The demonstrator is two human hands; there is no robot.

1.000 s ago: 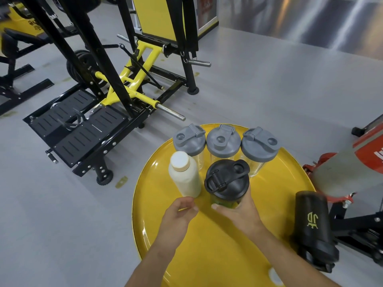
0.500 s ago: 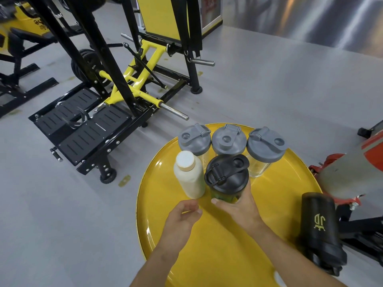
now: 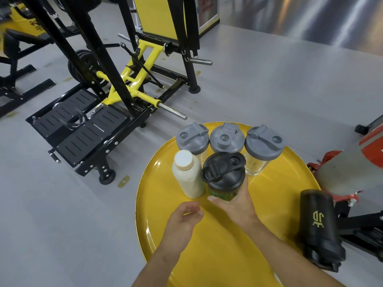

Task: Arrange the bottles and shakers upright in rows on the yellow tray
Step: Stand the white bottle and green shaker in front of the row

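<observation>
On the round yellow tray (image 3: 157, 204) three clear shakers with grey lids stand upright in a far row: left (image 3: 192, 138), middle (image 3: 227, 138), right (image 3: 263, 142). In front of them a cream bottle (image 3: 187, 175) with a white cap stands upright. Beside it is a green shaker with a black lid (image 3: 223, 172), and my right hand (image 3: 236, 206) is wrapped around its base. My left hand (image 3: 183, 221) hovers just in front of the cream bottle, fingers loosely curled, holding nothing. A black shaker (image 3: 318, 224) with a gold logo lies upside down at the tray's right edge.
A black and yellow gym machine (image 3: 116, 90) with footplates and a steel bar stands on the grey floor to the left and behind the tray. A red and grey machine (image 3: 352, 170) sits close on the right, just behind the black shaker.
My left hand has drawn back a little from the cream bottle. My right hand keeps its hold on the black-lidded shaker, which stays next to the bottle. The view shifted slightly.
</observation>
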